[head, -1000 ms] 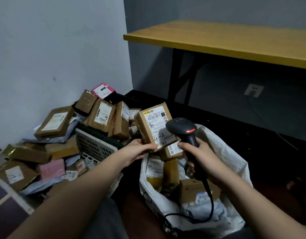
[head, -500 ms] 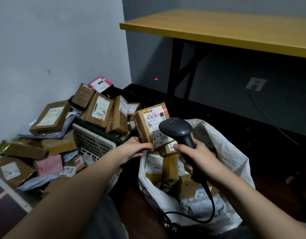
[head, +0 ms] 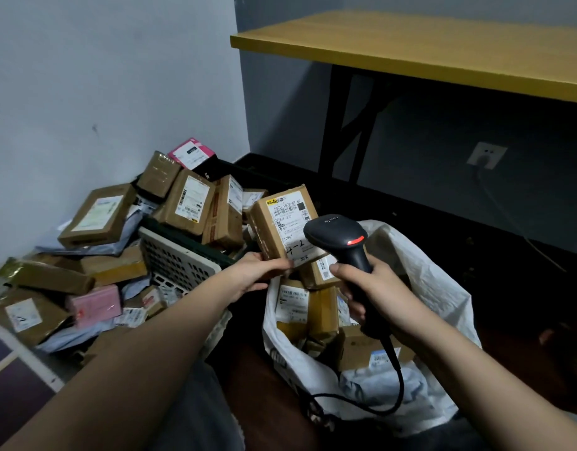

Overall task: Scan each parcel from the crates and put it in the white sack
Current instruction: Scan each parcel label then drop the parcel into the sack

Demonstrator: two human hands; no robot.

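One parcel (head: 285, 227) is in play — a small brown carton with a white label marked "4-2", held up by its lower edge in the left hand (head: 258, 271), label facing the person, just above the mouth of the white sack (head: 424, 271). The right hand (head: 371, 288) is wrapped round the grip of a black scanner (head: 337, 237), whose head sits close in front of the label's lower right corner and shows a red light on its back. Both hands are closed on what they carry and sit near each other over the sack.

Judging by this, the scanning step is in hand. Next the carton needs only a short drop — the sack gapes open directly below, already holding several boxes. Then the left hand must reach back to the crate (head: 179, 258), heaped with brown parcels at the left.
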